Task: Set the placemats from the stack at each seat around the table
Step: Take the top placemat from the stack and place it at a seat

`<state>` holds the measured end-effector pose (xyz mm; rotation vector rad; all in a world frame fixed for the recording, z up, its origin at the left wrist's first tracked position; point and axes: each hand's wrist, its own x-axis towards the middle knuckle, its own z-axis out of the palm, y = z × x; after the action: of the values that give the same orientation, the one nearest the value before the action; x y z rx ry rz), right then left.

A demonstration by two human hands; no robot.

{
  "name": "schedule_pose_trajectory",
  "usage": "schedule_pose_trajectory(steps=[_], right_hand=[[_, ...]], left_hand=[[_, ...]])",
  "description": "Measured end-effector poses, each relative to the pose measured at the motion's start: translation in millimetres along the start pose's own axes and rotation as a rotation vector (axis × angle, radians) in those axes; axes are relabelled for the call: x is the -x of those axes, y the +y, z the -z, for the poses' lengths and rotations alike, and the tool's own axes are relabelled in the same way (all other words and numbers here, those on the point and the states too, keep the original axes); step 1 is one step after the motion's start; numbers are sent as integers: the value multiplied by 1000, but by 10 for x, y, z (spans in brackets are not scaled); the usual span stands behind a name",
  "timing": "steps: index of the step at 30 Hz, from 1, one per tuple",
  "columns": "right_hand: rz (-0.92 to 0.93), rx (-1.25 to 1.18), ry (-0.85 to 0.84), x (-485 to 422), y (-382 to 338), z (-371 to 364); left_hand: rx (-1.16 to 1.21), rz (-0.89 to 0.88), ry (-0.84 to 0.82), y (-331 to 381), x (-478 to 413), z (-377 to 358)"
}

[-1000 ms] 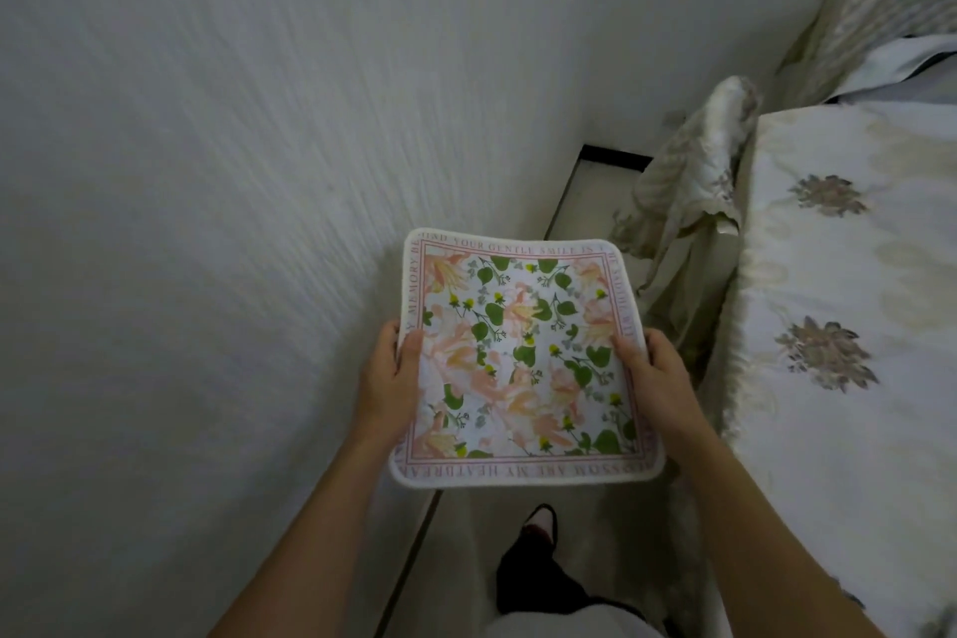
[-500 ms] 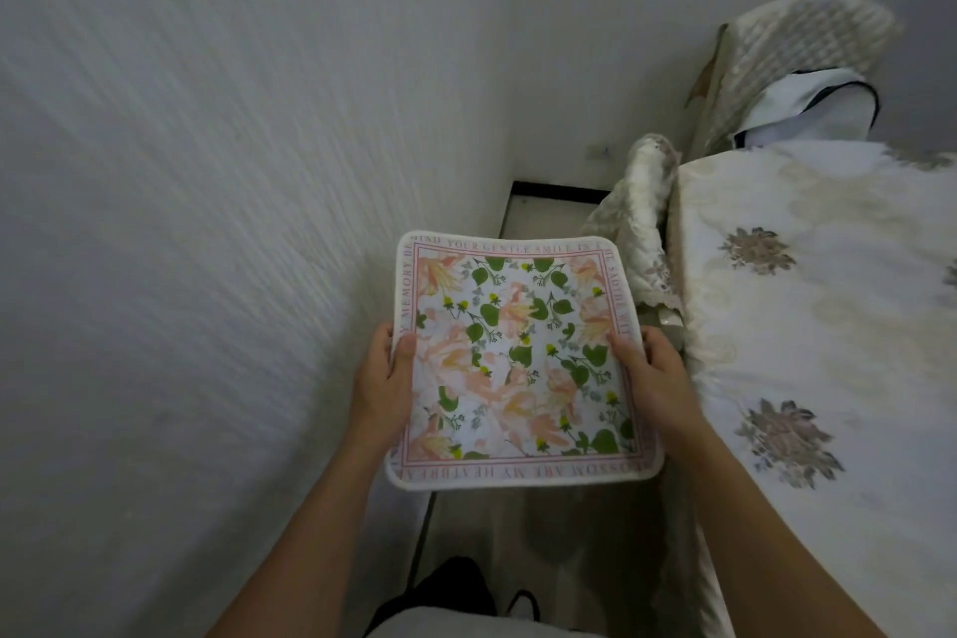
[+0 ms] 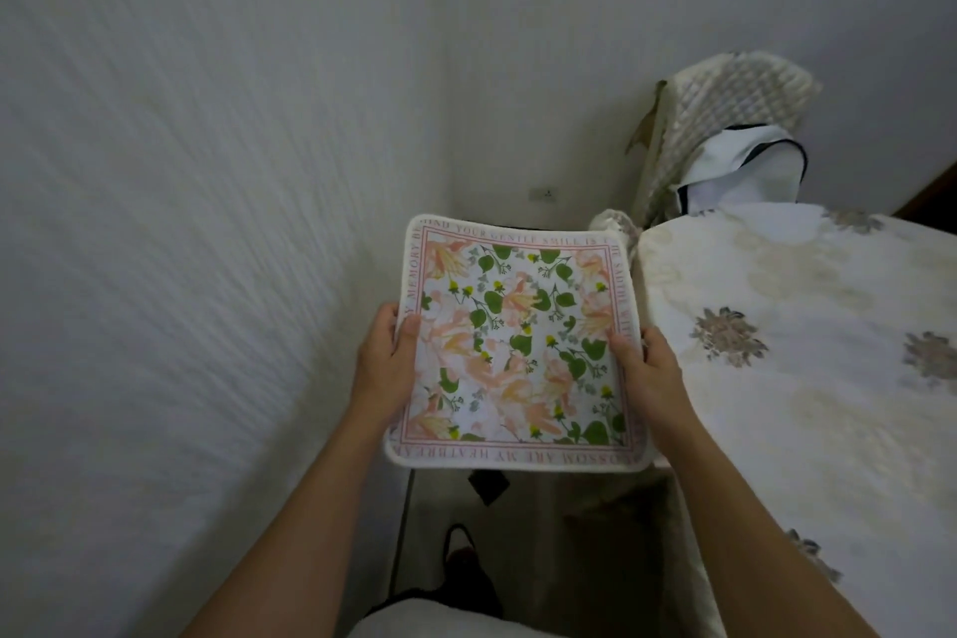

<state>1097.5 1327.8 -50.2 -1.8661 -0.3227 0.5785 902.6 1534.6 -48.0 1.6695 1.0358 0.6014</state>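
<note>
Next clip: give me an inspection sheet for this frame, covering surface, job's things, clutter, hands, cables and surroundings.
Surface: table at right under a pale flowered cloth; no mat on the visible part.
Job's things: floral placemat, held flat in the air beside the table.
Clutter: nothing seen.
Hands: left hand and right hand grip opposite edges of the placemat.
Cables: nothing seen.
Surroundings: white wall at left; quilted chair back behind the table.

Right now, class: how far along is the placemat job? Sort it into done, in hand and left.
Done: nothing visible; no mat lies on the table. In hand: left hand and right hand hold a placemat beside the table. Left: laying it down; other seats are out of view.
</note>
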Motion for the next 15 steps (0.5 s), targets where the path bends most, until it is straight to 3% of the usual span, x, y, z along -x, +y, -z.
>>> schedule_pose_trajectory(steps=[15], right_hand=[[8,25,62,-1340,-505,-443]], left_hand=[[-46,-73,-65,363,-1621,-166]])
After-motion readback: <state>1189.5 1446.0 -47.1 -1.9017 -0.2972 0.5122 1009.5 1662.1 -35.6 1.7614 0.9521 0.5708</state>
